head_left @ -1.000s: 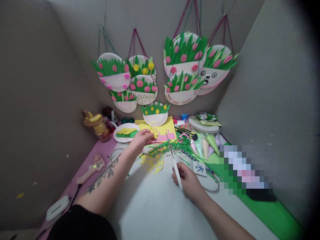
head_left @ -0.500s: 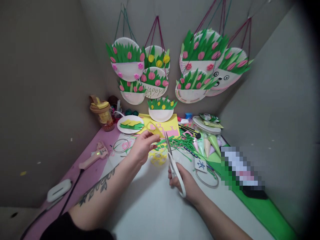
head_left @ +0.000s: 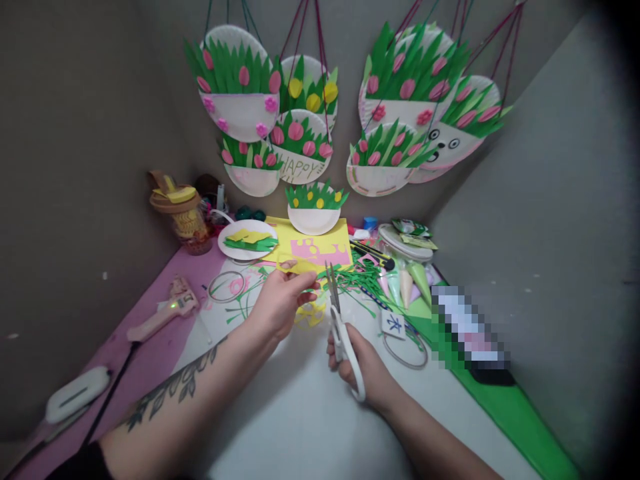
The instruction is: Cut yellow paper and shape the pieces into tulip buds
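Note:
Pinched in my left hand (head_left: 283, 293) is a piece of yellow paper (head_left: 301, 265), its far edge blending with the yellow sheet behind. My right hand (head_left: 360, 367) is wrapped round white-handled scissors (head_left: 343, 340), whose metal blades point up and away, slightly apart, close to the right of my left fingertips. Below my left hand lie yellow paper scraps (head_left: 311, 313) with cut-out holes. Beyond both hands, a yellow sheet (head_left: 280, 235) carries a pink paper remnant (head_left: 330, 252). Thin green paper strips (head_left: 365, 275) are heaped just past the scissors.
A paper plate (head_left: 227, 250) with yellow and green pieces stands left, near a pink glue gun (head_left: 165, 313) and a lidded cup (head_left: 187, 217). Piping bags (head_left: 406, 287), a cutter (head_left: 383, 257) and a blurred-out device (head_left: 473, 333) lie right. Decorated plate baskets (head_left: 240, 117) hang on the wall.
My left hand has drawn the yellow paper piece slightly nearer and turned it flatter. The scissors have tipped more upright and come closer to my left hand. The camera view has shifted.

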`<control>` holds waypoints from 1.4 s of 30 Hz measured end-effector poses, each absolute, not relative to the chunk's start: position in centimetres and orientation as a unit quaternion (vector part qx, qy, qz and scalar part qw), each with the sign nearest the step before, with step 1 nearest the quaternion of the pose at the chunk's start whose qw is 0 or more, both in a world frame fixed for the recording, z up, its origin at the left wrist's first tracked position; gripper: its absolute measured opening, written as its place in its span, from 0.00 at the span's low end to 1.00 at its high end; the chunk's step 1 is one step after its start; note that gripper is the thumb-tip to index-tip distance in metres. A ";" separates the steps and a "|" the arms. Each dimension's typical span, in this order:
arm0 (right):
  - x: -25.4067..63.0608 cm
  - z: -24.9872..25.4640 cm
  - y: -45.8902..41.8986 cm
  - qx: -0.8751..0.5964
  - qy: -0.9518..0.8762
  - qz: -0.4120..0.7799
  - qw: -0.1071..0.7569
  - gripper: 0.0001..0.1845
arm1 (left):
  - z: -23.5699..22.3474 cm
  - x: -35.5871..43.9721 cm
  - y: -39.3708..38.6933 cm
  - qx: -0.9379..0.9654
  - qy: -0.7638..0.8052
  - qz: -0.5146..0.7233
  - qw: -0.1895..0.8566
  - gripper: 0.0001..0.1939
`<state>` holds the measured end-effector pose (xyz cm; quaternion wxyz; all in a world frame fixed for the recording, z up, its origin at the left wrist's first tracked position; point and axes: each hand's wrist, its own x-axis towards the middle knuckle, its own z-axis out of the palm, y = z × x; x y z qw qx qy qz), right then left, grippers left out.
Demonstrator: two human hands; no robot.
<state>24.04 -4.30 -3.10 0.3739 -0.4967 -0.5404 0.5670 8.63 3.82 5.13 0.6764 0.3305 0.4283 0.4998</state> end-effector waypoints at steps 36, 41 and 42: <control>24.6 -3.9 -4.1 -0.494 -0.538 0.577 0.366 0.19 | 4.1 9.3 3.2 0.445 0.440 0.445 0.641 0.09; 24.5 -3.5 -4.1 -0.498 -0.531 0.580 0.366 0.20 | 4.0 9.3 3.2 0.447 0.443 0.446 0.636 0.10; 24.5 -3.4 -4.1 -0.496 -0.531 0.581 0.366 0.19 | 4.0 9.3 3.2 0.451 0.445 0.446 0.632 0.10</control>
